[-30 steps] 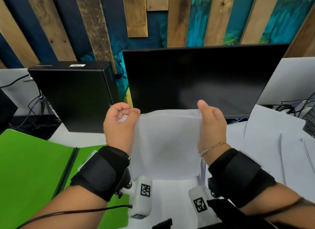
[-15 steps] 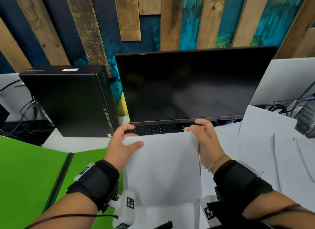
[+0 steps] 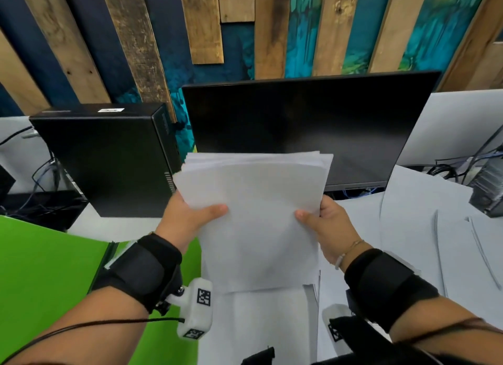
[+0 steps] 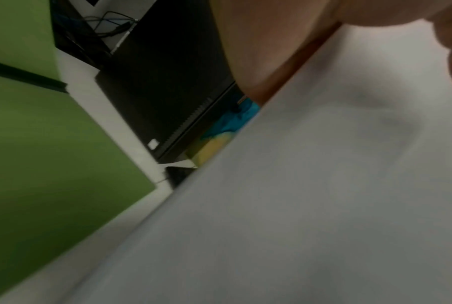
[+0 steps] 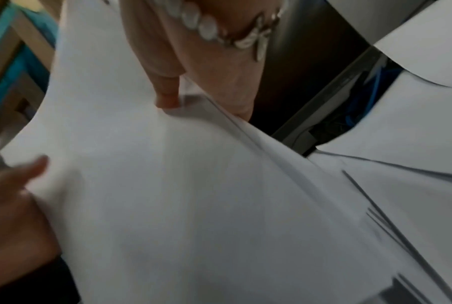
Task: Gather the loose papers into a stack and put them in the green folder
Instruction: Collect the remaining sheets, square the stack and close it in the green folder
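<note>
Behind the desk we see a dark workstation.
We find a black monitor point(image 3: 304, 130) with its screen off, a black computer tower point(image 3: 106, 160) just left of it, tangled cables point(image 3: 462, 166) at far right, and a plank wall point(image 3: 245, 32) behind.

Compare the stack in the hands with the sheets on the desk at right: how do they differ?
The held stack is raised and tilted up, gripped by the left hand and right hand; the loose sheets lie on the desk, untouched. The held stack is roughly squared, its top edges fanned a little; the loose sheets are spread out and overlapping. Both are plain white paper.
</note>
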`<state>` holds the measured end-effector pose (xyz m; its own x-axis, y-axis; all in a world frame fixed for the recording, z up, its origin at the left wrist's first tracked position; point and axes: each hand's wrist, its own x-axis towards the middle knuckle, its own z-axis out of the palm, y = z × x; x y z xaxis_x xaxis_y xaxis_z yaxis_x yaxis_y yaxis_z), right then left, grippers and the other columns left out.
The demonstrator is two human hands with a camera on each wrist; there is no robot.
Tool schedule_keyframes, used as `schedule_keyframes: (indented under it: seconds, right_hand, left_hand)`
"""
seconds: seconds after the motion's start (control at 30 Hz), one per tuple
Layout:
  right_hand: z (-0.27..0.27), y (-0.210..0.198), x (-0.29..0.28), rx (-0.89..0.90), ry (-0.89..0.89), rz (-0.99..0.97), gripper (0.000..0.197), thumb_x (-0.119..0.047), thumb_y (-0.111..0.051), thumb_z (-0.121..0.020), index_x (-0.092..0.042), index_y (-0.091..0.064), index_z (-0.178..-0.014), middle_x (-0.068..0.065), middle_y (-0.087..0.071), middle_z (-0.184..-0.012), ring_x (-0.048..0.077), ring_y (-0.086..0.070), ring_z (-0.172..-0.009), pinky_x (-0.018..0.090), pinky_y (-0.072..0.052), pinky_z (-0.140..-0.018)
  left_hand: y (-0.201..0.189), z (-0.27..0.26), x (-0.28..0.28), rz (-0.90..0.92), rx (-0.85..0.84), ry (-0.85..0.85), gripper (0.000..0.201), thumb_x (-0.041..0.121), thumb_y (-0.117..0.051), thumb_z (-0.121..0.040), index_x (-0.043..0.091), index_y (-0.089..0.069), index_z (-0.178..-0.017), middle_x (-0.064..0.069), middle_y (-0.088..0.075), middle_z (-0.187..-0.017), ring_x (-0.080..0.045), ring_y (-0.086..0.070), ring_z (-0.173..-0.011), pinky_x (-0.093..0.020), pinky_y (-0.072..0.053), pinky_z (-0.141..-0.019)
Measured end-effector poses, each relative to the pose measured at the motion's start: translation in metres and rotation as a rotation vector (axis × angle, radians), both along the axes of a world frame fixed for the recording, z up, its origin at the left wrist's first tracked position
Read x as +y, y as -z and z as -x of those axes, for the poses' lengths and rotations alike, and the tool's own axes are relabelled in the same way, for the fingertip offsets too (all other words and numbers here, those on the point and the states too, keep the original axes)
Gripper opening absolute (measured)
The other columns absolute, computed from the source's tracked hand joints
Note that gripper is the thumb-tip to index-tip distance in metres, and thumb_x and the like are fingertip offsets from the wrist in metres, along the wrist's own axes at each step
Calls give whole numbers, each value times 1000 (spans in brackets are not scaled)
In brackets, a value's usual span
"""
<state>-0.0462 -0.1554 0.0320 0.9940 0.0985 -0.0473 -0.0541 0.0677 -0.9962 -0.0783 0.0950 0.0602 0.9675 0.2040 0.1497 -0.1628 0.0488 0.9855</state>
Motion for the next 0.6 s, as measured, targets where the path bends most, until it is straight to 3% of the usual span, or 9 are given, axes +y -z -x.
schedule_keyframes:
  seconds: [0.1,0.2,0.27,0.37,0.43,0.53,0.6]
  right_hand:
    - [2,-12,7,-57,36,-36,25,-2,-61,-87,-18,-62,-105,3,-69,-104,24,-67,-95,36,-55,-82]
    - [6,-17,19,-157,178,41,20,-7,-64,-86,-27,-62,-91,-5,-69,-94,19,-66,-90,34,-55,-82]
    - [11,-18,31,-199,257,51,19,-10,-64,-86,-29,-61,-87,-7,-67,-90,19,-65,-89,33,-54,-82]
    - [20,-21,47,-197,277,-39,18,-9,-64,-86,-22,-58,-98,-6,-65,-90,17,-64,-87,26,-53,-76]
    - [21,-22,47,-207,273,-92,28,-8,-66,-84,-20,-54,-106,-8,-62,-91,13,-62,-87,21,-51,-72]
    - [20,-18,36,-261,279,-34,44,-7,-73,-77,-24,-46,-107,-10,-59,-96,6,-60,-87,14,-49,-66]
    - [19,-13,32,-272,224,-34,50,-5,-77,-73,-27,-43,-102,-6,-60,-100,6,-62,-89,14,-52,-64]
  left_hand:
    - [25,5,-5,-28,166,-17,39,0,-83,-59,18,-66,-89,3,-73,-94,-11,-68,-79,-16,-56,-68]
    - [30,7,-18,19,110,-201,22,-4,-72,-74,16,-67,-82,14,-72,-71,1,-66,-64,-7,-50,-59]
    - [24,12,-34,55,40,-274,16,-2,-70,-77,9,-68,-88,16,-71,-69,6,-65,-63,-6,-51,-64]
    - [21,24,-51,42,-36,-266,26,1,-76,-73,10,-69,-96,3,-72,-90,-7,-69,-81,-18,-55,-78]
    - [22,30,-48,2,-77,-234,50,10,-84,-61,6,-65,-107,-4,-72,-100,-15,-69,-92,-25,-55,-80]
    - [26,33,-33,3,-50,-204,79,27,-85,-47,10,-56,-118,-5,-69,-110,-15,-68,-98,-28,-56,-81]
    - [28,32,-24,4,-14,-214,78,18,-89,-50,11,-55,-120,-5,-68,-112,-15,-68,-98,-30,-57,-82]
